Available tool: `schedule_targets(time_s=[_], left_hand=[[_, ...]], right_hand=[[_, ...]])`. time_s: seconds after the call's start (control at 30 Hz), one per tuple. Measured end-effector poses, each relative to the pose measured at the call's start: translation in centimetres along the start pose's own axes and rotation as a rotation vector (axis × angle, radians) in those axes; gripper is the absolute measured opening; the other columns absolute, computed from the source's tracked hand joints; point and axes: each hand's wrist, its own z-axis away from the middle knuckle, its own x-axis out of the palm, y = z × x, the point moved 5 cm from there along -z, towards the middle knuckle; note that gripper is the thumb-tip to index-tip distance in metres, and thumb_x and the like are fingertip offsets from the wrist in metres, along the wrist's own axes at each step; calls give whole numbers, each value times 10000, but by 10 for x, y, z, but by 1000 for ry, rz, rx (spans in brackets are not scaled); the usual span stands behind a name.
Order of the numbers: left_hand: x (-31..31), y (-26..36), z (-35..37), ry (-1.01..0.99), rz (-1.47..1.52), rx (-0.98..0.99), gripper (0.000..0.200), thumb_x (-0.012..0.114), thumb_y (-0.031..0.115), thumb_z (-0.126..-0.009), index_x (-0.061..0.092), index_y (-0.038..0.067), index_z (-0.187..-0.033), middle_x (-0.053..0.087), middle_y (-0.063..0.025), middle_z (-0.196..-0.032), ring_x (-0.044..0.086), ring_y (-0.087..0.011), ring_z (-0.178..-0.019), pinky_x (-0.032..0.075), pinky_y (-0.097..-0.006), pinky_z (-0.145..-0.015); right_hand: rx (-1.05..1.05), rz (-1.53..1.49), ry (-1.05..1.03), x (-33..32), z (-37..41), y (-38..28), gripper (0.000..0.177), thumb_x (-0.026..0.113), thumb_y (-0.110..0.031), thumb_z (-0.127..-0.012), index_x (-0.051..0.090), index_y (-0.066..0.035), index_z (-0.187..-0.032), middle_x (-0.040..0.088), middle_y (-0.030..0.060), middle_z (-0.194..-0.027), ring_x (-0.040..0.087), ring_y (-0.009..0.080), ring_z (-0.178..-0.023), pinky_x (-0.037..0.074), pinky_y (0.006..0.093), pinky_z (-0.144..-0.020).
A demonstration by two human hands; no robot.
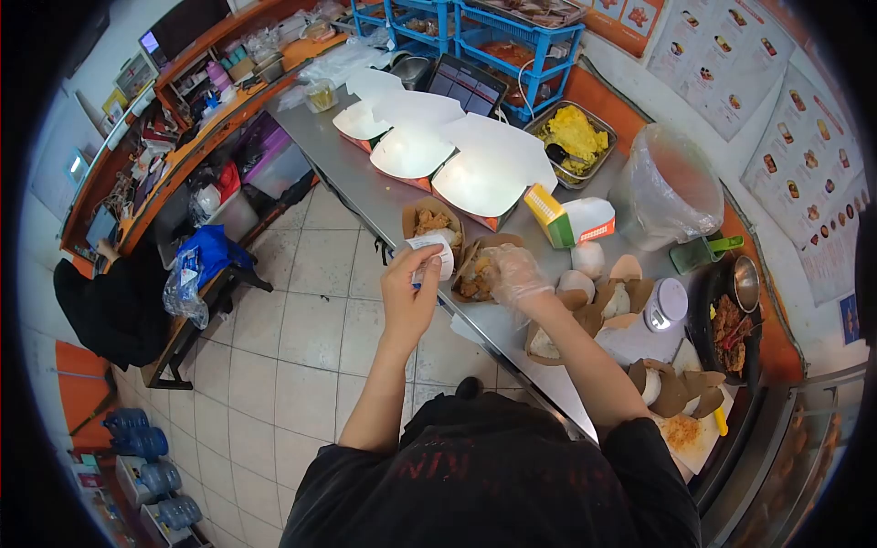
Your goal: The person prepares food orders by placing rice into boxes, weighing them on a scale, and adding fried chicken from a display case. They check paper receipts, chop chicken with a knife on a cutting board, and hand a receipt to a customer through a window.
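My left hand [407, 290] pinches a curled white paper receipt [438, 255] with print on it, just past the counter edge. Behind the receipt stands a brown takeaway box [411, 216] with fried chicken pieces in it. Beside it is a second brown takeaway box [469, 289], also with fried chicken. My right hand [519, 279], in a clear plastic glove, grips this second box at its right side; some fingertips are hidden. Close to the right wrist sit several open brown boxes [589, 315] with mounds of white rice.
White-lined cartons [493, 164] line the counter, with a yellow-green-white carton [571, 219] nearby. Behind them are a yellow food tray [575, 137], a tablet [467, 86] and a clear bucket [665, 187]. A white scale [666, 303] and black pan [731, 320] stand right. A person in black [110, 310] is at far left.
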Motion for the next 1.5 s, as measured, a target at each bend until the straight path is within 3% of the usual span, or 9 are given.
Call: schedule_targets(time_s=[0.1,0.57,0.9,0.97,1.03,1.3,1.4,1.47,1.5], left_hand=[[-1,0,0,-9,2,6,156,575,72,-871,659,-18,-966,619,-153,-844,620,-260,-775,474,-319,-697],[-4,5,-4,-4,10,-1,157,573,76,-869,662,-15,-961,630,-147,-868,623,-258,-789,474,-312,-704],[5,-7,3,-87,-25,-34,142,584,56,-864,677,1,-957,634,-118,-822,613,-201,-771,463,-293,-698],[6,-6,3,-97,-4,-19,138,585,50,-862,676,1,-954,631,-120,-815,614,-204,-768,463,-292,-691],[7,-3,3,-122,-6,9,152,571,49,-844,658,-22,-947,625,-158,-813,628,-277,-755,482,-323,-662],[-1,0,0,-111,-8,-26,146,578,67,-859,659,-17,-947,619,-144,-800,615,-252,-736,469,-306,-654],[-1,3,-2,-90,2,-41,141,583,71,-868,667,-16,-942,626,-119,-807,602,-204,-747,456,-287,-677],[3,7,-3,-95,16,-43,139,590,70,-870,674,-16,-941,634,-97,-817,592,-163,-763,448,-269,-697],[4,10,-5,-60,20,-19,137,587,75,-871,669,-16,-934,631,-102,-811,596,-172,-749,452,-282,-693]], right_hand=[[-138,180,-56,13,-10,-6,185,616,-106,-753,652,-28,-917,646,168,-944,629,333,-924,507,421,-819],[79,316,-415,23,-4,-7,254,641,-194,-781,684,-37,-976,640,165,-1083,625,316,-1021,519,405,-833],[-118,266,-311,24,-3,-6,205,651,-190,-742,691,-37,-873,673,169,-913,652,317,-875,524,392,-765],[-111,363,-329,29,-2,-4,234,608,-153,-789,676,-150,-1012,661,139,-1019,643,308,-958,531,412,-791],[-122,353,-278,42,-7,7,201,621,-171,-771,690,-122,-953,667,151,-963,645,312,-923,522,400,-797],[9,273,-356,18,-21,31,157,628,-164,-762,701,-91,-880,677,139,-871,660,267,-813,521,374,-733],[-5,-99,-369,-24,-7,18,164,598,-124,-770,660,-5,-865,685,156,-882,659,314,-753,516,409,-647],[251,-890,-285,-42,13,30,184,611,-203,-800,625,-22,-824,651,81,-764,610,199,-635,482,322,-558],[272,-891,-263,-55,23,37,184,611,-203,-800,625,-22,-824,651,81,-764,610,199,-635,482,322,-558]])
